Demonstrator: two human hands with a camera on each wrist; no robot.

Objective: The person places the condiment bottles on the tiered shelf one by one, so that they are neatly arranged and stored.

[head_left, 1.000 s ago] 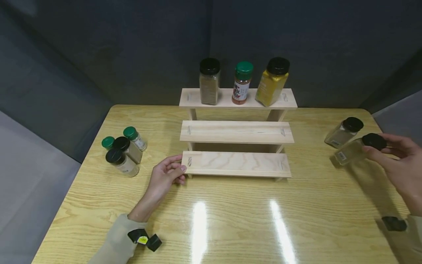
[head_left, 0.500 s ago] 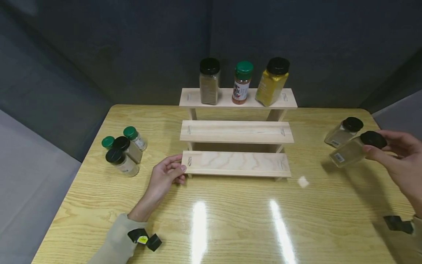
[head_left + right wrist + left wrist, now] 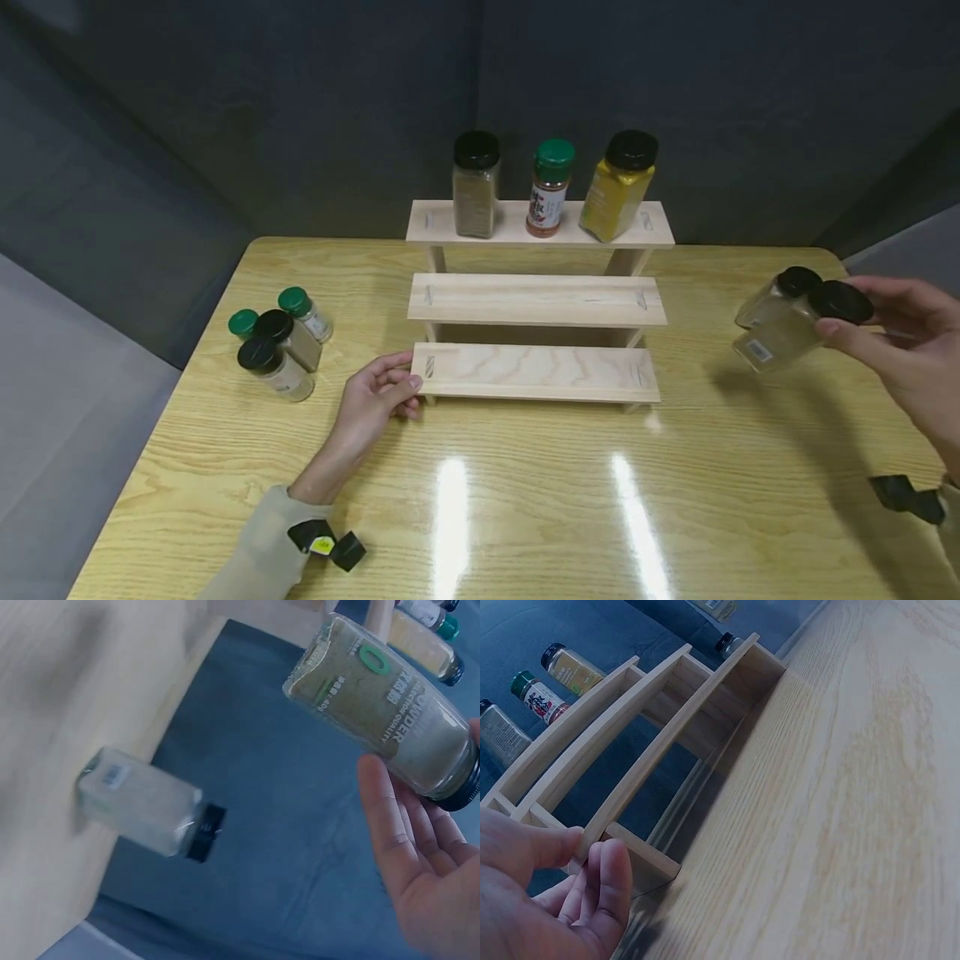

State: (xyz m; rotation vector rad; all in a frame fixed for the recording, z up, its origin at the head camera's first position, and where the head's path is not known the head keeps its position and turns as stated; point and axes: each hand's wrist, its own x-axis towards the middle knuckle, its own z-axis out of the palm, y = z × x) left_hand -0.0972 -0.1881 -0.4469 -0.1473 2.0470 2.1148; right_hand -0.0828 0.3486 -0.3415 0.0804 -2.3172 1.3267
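My left hand (image 3: 375,398) pinches the left end of the lowest step of a three-tier wooden shelf (image 3: 536,371), thumb on top and fingers beneath. On the right, my right hand (image 3: 907,350) grips a clear spice jar (image 3: 783,337) by its black cap, tilted and raised over the table. Greyish-brown powder and a green-marked label show on this jar (image 3: 382,705) in the right wrist view. Just behind it stands another black-capped spice jar (image 3: 142,799), partly covered by the held one in the head view.
Along the top tier stand a black-capped brown jar (image 3: 476,187), a green-capped jar (image 3: 547,196) and a black-capped yellow jar (image 3: 617,196). Several more jars (image 3: 281,371) cluster on the table's left side. A dark curtain (image 3: 345,108) hangs behind the table.
My right hand has lifted the spice jar and carried it slightly left and away from me, so it now overlaps the jar behind. The left hand stays on the shelf.
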